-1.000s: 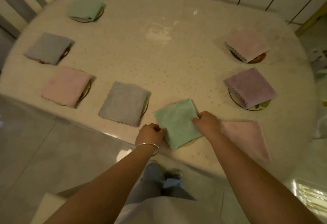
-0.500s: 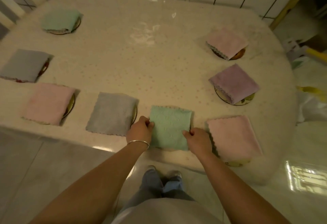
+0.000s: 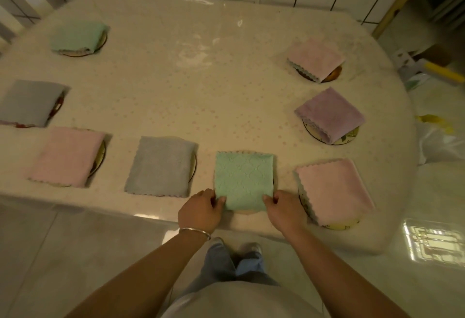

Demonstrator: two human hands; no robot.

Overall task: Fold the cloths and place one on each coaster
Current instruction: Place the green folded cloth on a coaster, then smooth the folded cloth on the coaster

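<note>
A folded green cloth lies square at the table's front edge, its coaster almost fully hidden beneath it. My left hand pinches its near left corner. My right hand pinches its near right corner. Right of it a folded pink cloth covers a coaster at the edge. Left of it a grey cloth and another pink cloth each lie on a coaster.
More folded cloths on coasters ring the table: green far left, grey left, pink and purple right. A tiled wall runs behind. Bags lie on the floor at right.
The green cloth turned from slanted to square with the table edge. Both hands slid down from its sides to its near corners. The camera view shifted.
</note>
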